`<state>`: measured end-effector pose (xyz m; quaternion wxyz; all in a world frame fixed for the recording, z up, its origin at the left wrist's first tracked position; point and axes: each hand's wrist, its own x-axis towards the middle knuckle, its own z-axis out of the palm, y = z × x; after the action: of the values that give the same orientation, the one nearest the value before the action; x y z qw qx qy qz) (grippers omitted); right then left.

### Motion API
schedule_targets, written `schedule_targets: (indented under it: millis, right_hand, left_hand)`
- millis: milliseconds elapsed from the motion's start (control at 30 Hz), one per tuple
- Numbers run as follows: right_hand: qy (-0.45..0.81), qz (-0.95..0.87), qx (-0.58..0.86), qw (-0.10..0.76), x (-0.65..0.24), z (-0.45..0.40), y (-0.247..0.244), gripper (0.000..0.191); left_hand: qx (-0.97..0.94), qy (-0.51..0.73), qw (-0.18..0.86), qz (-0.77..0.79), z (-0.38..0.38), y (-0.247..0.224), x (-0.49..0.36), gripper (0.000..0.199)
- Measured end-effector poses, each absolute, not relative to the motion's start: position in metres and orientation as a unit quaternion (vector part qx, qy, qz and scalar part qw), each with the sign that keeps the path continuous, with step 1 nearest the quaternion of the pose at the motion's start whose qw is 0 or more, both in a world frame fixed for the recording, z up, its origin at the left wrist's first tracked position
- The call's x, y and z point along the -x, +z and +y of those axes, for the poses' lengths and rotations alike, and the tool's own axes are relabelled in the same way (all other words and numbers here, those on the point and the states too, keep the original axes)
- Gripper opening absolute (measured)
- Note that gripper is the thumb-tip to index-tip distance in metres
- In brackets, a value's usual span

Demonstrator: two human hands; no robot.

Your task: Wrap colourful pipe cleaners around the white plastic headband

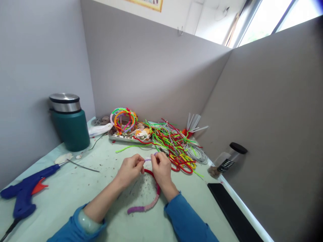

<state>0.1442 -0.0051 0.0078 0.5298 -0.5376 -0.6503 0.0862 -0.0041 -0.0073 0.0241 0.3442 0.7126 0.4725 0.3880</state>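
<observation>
My left hand [131, 169] pinches one end of a thin white and purple strand [147, 159] above the middle of the table. Close beside it on the right, my right hand [161, 168] is closed on the other part of that strand. Only a short piece shows between the fingertips. Below the hands a fuzzy curved strip [152, 203] runs from red through pink to purple, with its purple end towards the lower left. Part of its red end lies behind my right hand.
Behind my hands lie a metal tray [131, 139] bearing colourful rings and a tangle of fuzzy stems [174, 137]. A green flask [72, 129] and a blue glue gun [25, 191] are left; a clear jar [227, 160] and a black bar [233, 211] are right.
</observation>
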Motion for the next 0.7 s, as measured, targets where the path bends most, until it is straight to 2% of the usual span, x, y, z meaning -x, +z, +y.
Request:
schedule_targets:
  millis: [167, 300, 400, 533, 700]
  right_hand:
    - [0.377, -0.621, 0.442, 0.526, -0.143, -0.001, 0.006, 0.024]
    - [0.403, -0.612, 0.411, 0.542, -0.14, -0.002, 0.006, 0.022]
    - [0.408, -0.593, 0.426, 0.548, -0.139, -0.002, 0.004, 0.023]
    - [0.381, -0.576, 0.454, 0.563, -0.136, -0.003, 0.003, 0.027]
    - [0.378, -0.551, 0.482, 0.567, -0.126, -0.007, 0.0, 0.026]
  left_hand:
    - [-0.601, 0.377, 0.542, 0.452, 0.004, 0.017, 0.007, 0.025]
    - [-0.54, 0.342, 0.639, 0.427, -0.002, 0.023, 0.007, 0.028]
    - [-0.537, 0.332, 0.657, 0.412, -0.008, 0.03, 0.006, 0.031]
    - [-0.585, 0.334, 0.584, 0.454, -0.007, 0.03, 0.004, 0.031]
    - [-0.676, 0.376, 0.334, 0.539, -0.002, 0.023, 0.004, 0.026]
